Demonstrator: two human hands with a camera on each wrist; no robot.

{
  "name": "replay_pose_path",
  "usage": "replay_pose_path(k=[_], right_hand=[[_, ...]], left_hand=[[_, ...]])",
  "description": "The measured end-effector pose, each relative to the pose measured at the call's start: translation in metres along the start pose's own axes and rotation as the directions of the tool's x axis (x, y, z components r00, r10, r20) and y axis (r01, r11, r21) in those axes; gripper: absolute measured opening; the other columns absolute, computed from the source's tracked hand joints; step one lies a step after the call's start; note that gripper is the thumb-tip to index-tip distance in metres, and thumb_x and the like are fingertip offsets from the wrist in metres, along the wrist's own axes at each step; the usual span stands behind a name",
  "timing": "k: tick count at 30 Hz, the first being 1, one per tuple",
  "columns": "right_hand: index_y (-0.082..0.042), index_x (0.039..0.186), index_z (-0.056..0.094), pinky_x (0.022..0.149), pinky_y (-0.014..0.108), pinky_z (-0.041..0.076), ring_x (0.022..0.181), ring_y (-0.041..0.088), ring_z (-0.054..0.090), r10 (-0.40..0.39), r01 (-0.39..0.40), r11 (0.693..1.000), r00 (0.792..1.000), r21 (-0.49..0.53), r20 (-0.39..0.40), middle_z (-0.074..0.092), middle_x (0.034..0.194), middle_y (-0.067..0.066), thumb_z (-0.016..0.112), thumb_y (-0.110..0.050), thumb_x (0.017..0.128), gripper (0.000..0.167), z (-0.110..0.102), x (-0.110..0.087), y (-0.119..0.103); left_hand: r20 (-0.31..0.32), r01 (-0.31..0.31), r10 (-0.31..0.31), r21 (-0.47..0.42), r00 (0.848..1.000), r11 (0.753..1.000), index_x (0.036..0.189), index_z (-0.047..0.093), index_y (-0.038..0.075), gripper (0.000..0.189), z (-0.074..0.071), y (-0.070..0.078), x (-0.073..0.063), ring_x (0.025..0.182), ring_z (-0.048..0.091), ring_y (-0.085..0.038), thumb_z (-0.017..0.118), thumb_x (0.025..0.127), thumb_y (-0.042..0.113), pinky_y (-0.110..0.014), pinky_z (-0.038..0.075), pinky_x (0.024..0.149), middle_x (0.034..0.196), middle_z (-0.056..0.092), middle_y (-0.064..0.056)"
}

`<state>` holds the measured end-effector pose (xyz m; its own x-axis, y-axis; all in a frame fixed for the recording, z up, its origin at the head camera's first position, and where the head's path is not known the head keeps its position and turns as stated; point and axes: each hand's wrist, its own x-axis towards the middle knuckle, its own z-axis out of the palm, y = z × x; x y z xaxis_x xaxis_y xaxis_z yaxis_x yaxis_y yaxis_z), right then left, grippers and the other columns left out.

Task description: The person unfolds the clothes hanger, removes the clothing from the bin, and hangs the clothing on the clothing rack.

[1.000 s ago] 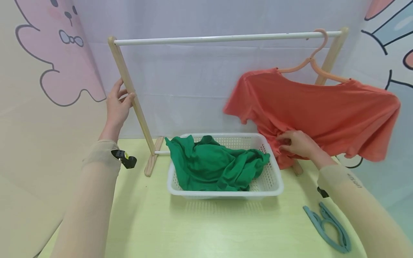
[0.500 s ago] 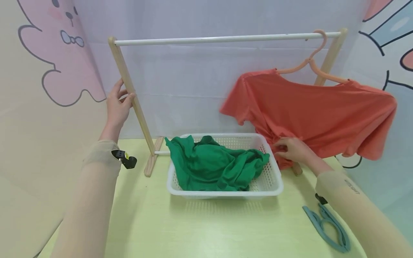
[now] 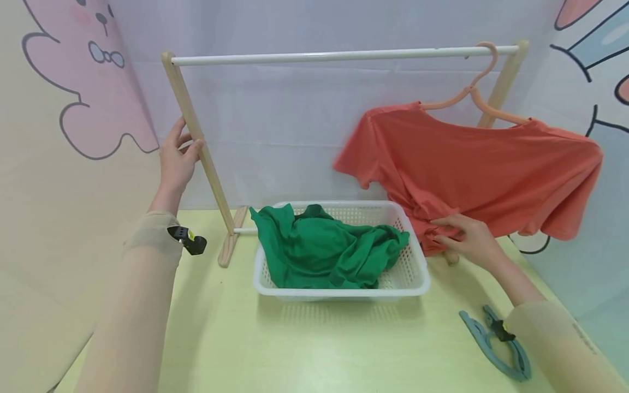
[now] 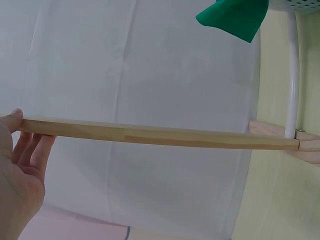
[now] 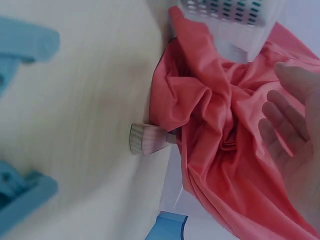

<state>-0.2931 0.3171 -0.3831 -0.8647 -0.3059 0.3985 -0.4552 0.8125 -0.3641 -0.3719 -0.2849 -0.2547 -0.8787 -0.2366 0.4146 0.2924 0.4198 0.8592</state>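
Observation:
My left hand (image 3: 178,158) holds the left wooden post (image 4: 150,135) of a clothes rack, thumb on one side and fingers on the other. At the rack's right end a coral T-shirt (image 3: 472,158) hangs on a peach hanger (image 3: 484,101), its lower part bunched and twisted behind the basket's corner. Beside that bunched cloth is my right hand (image 3: 469,237), fingers loosely extended and gripping nothing. The right wrist view shows this hand's spread fingers (image 5: 285,117) close to the coral fabric; whether they touch it I cannot tell.
A white plastic basket (image 3: 344,293) with a crumpled green garment (image 3: 329,248) stands under the white rail (image 3: 314,56). On the table's right side lies a folded blue-grey hanger (image 3: 491,349), partly behind my right wrist. A wooden foot (image 5: 145,138) of the rack pokes out under the shirt.
My right hand has come down and a little to the right, away from the bunched cloth, its fingers straighter. The shirt has swung slightly left. My left hand stays on the post.

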Motion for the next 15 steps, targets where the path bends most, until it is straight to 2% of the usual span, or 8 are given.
replay_pose_path(k=[2,6,12,15], right_hand=[[-0.012,0.124,0.068,0.065,0.025,0.052,0.088,0.025,0.064,0.02,-0.02,1.0,1.0,0.009,0.011,0.068,0.12,0.012,0.077,-0.023,0.087,0.04,-0.004,-0.011,-0.002],[-0.011,0.134,0.06,0.071,0.026,0.055,0.096,0.019,0.062,0.074,-0.077,0.996,0.994,0.041,0.083,0.065,0.126,0.013,0.075,-0.027,0.089,0.05,-0.012,-0.033,-0.007],[-0.013,0.141,0.053,0.076,0.028,0.055,0.096,-0.015,0.049,0.086,-0.096,0.993,0.988,0.074,0.125,0.061,0.13,0.008,0.076,-0.029,0.088,0.06,-0.02,-0.06,-0.004],[-0.013,0.142,0.052,0.077,0.027,0.055,0.098,-0.021,0.045,0.109,-0.123,0.988,0.985,0.099,0.132,0.057,0.133,0.008,0.075,-0.027,0.088,0.06,-0.021,-0.072,0.002]], left_hand=[[0.003,0.003,-0.003,-0.004,1.0,1.0,0.151,0.032,0.044,0.061,0.0,0.001,0.0,0.115,0.062,-0.017,0.055,0.101,0.016,-0.022,0.056,0.092,0.136,0.054,-0.008],[0.004,0.001,-0.001,-0.007,1.0,1.0,0.151,0.032,0.044,0.061,0.001,0.0,0.001,0.115,0.062,-0.017,0.055,0.101,0.017,-0.023,0.055,0.093,0.136,0.054,-0.007],[-0.004,-0.013,0.013,-0.018,1.0,1.0,0.15,0.034,0.044,0.061,0.002,-0.001,0.001,0.11,0.063,-0.012,0.055,0.1,0.016,-0.017,0.055,0.088,0.13,0.056,-0.004],[-0.013,-0.02,0.019,-0.02,1.0,1.0,0.15,0.035,0.042,0.061,0.001,-0.001,0.001,0.106,0.064,-0.009,0.056,0.1,0.014,-0.015,0.055,0.085,0.127,0.057,-0.002]])
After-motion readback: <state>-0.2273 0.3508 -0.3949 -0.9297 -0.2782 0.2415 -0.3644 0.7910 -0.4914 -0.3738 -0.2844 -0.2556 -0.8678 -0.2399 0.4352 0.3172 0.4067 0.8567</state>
